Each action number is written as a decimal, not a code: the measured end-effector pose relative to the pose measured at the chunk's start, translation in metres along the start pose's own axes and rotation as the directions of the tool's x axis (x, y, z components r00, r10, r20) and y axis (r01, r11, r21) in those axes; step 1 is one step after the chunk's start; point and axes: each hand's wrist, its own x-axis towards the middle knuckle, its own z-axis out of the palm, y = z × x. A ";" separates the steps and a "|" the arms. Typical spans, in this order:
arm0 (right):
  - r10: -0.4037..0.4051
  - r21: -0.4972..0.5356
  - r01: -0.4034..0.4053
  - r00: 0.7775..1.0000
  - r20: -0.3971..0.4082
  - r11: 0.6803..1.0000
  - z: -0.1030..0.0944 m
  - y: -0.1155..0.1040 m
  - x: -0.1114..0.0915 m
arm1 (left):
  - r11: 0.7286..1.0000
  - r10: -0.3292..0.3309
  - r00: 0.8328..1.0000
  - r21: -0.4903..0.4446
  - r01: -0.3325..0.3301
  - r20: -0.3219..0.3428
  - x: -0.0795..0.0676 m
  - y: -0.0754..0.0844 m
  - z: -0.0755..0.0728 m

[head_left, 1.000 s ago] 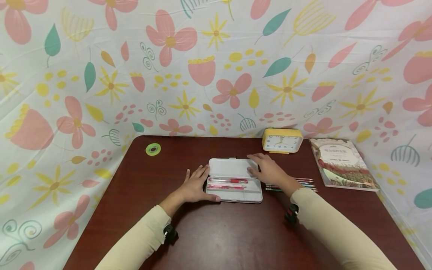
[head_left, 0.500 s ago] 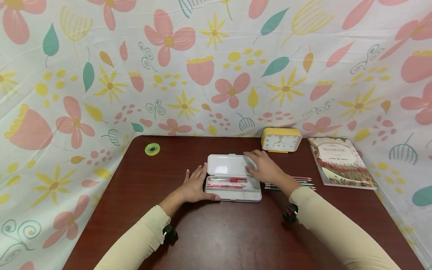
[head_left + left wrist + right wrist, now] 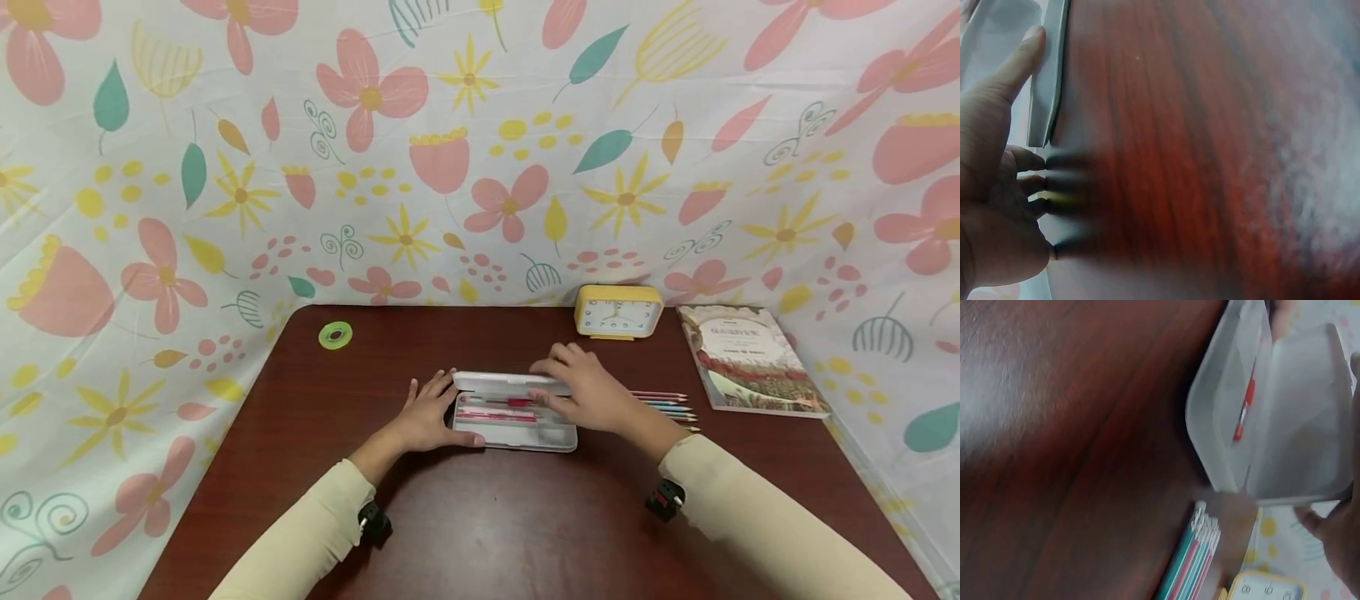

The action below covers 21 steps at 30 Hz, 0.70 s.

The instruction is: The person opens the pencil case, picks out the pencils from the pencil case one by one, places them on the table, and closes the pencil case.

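Note:
A white pencil case [image 3: 498, 432] lies on the table with its lid [image 3: 495, 382] tilted partway up at the back. Inside, a red pen [image 3: 1245, 412] and pink-and-white pens [image 3: 495, 414] lie in the rear compartment. My left hand [image 3: 426, 421] rests against the case's left end, fingers extended, thumb along the front rim. At the lid's right end my right hand [image 3: 588, 393] holds the lid, fingers behind it and thumb in front. The right wrist view shows only part of that hand, at the edge.
Several pencils [image 3: 667, 407] lie right of the case, partly behind my right arm. A yellow alarm clock [image 3: 619, 312] stands at the back, with a book [image 3: 750, 358] to its right. A green tape roll [image 3: 335, 335] lies at the back left of the brown table [image 3: 480, 525].
The lid, lying flat open a second ago, has swung up and toward me. My right hand moved with it. My left hand stays at the case's left end.

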 end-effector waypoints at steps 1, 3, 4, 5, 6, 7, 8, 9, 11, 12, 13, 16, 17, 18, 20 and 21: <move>-0.006 0.007 0.006 0.999 0.046 1.000 0.002 -0.003 0.000 | 1.000 0.008 1.000 0.004 -0.008 -0.007 -0.001 0.001 0.000; 0.015 0.030 -0.020 0.988 0.157 0.999 0.004 -0.010 0.000 | 1.000 0.013 1.000 -0.011 -0.013 -0.010 -0.004 0.008 -0.004; 0.033 0.038 -0.042 0.977 0.213 0.998 0.006 -0.013 0.001 | 1.000 0.014 1.000 -0.017 -0.014 -0.013 -0.005 0.012 -0.007; 0.053 0.041 -0.067 0.962 0.268 0.997 0.007 -0.016 0.001 | 0.999 0.018 1.000 -0.026 -0.019 -0.021 -0.006 0.015 -0.008; 0.073 0.039 -0.090 0.948 0.310 0.995 0.008 -0.017 0.001 | 0.999 0.024 0.999 -0.033 -0.024 -0.028 -0.007 0.018 -0.010; 0.093 0.031 -0.110 0.934 0.344 0.993 0.010 -0.019 0.001 | 0.999 0.029 0.999 -0.045 -0.030 -0.030 -0.008 0.023 -0.014; 0.109 0.021 -0.126 0.923 0.370 0.992 0.011 -0.020 0.002 | 0.998 0.037 0.999 -0.056 -0.038 -0.031 -0.009 0.029 -0.018; 0.119 0.006 -0.132 0.915 0.385 0.991 0.013 -0.020 0.001 | 0.997 0.055 0.998 -0.056 -0.057 -0.033 -0.009 0.036 -0.021; 0.131 -0.028 -0.131 0.914 0.385 0.991 0.018 -0.022 0.001 | 0.994 0.109 0.993 -0.023 -0.110 -0.035 -0.007 0.047 -0.024; 0.135 -0.045 -0.128 0.917 0.374 0.991 0.020 -0.022 0.000 | 0.990 0.138 0.990 0.017 -0.138 -0.032 -0.005 0.053 -0.025; 0.139 -0.068 -0.123 0.921 0.365 0.990 0.023 -0.023 -0.001 | 0.984 0.167 0.986 0.071 -0.165 -0.026 -0.003 0.059 -0.025; 0.137 -0.130 -0.098 0.934 0.331 0.987 0.034 -0.024 -0.005 | 0.949 0.201 0.980 0.248 -0.196 0.006 0.005 0.071 -0.022; 0.132 -0.151 -0.087 0.938 0.321 0.985 0.038 -0.024 -0.006 | 0.934 0.193 0.981 0.303 -0.190 0.017 0.008 0.073 -0.019; 0.124 -0.172 -0.073 0.943 0.310 0.982 0.042 -0.023 -0.007 | 0.920 0.180 0.983 0.351 -0.177 0.024 0.009 0.074 -0.016; 0.108 -0.217 -0.045 0.952 0.287 0.975 0.050 -0.022 -0.009 | 0.901 0.143 0.989 0.409 -0.145 0.038 0.012 0.076 -0.010; 0.101 -0.237 -0.034 0.956 0.277 0.971 0.053 -0.021 -0.010 | 0.896 0.123 0.991 0.425 -0.131 0.045 0.012 0.076 -0.007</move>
